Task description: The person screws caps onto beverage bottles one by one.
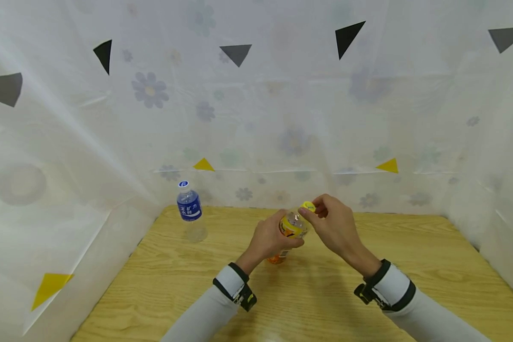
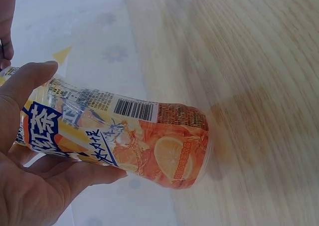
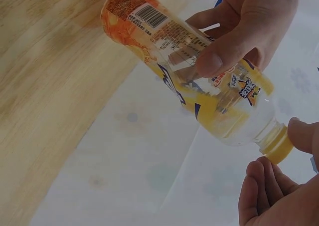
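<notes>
My left hand grips a clear plastic drink bottle round its middle. The bottle has a yellow and orange label with a lemon slice and a barcode. It is tilted, its neck leaning toward my right hand. Thumb and fingertips of that hand pinch the yellow cap at the bottle's mouth. In the right wrist view the cap sits on the neck; whether it is screwed tight I cannot tell. No liquid shows inside the bottle.
Left of my hands a second clear bottle with a blue label and a white and blue cap stands upright on the wooden table. Pale flowered sheeting with black, grey and yellow triangles rises behind the table and at both sides.
</notes>
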A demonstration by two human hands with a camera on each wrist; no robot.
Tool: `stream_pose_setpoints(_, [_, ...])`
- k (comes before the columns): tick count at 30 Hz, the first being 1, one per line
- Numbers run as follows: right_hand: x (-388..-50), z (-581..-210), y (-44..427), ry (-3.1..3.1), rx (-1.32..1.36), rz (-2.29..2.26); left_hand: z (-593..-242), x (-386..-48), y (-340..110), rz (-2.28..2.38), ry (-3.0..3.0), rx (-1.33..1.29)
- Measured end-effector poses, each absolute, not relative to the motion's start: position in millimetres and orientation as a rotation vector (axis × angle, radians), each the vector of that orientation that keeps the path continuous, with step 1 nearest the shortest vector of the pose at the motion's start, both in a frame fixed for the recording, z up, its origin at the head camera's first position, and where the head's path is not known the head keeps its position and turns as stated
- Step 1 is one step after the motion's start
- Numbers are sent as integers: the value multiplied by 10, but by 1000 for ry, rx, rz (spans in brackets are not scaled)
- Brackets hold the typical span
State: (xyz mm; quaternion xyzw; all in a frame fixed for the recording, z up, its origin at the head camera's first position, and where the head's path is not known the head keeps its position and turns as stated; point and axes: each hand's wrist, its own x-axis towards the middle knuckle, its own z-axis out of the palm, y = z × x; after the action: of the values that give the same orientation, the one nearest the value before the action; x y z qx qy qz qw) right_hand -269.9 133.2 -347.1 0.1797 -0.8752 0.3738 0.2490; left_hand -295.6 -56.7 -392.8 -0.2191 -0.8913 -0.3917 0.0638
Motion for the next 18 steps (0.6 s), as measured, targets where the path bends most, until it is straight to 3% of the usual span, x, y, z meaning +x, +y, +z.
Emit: stream_pose_setpoints(18, [-2642,-3396,1357,-2527,503,947,-3901,-2945,-551,-1179,-2734,-621])
